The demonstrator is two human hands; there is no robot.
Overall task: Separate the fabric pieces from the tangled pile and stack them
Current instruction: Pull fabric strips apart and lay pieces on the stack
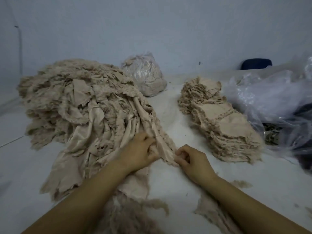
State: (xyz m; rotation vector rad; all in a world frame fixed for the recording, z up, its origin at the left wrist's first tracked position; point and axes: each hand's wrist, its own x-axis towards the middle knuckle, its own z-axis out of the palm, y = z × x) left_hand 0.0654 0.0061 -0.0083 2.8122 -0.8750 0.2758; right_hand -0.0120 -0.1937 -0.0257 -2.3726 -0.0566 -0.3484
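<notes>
Fabric pieces lie in a tangled pile [81, 105] on the left half of the white surface [168, 119], its long frayed strips fanning down toward the near edge, probably so single ends are easy to find. Left hand [140, 152] rests on the pile's near tip with fingers curled into the strips, seemingly holding the bulk down. Right hand [190, 159] sits just beside it and pinches the frayed end of one strip [166, 155] between thumb and fingertips, apparently to peel it away. Both hands meet at that tip. To the right, well apart from the pile, the flat stack [221, 122] runs toward the far edge, within the right hand's reach. Loose fluff [211, 210] lies by the near edge.
</notes>
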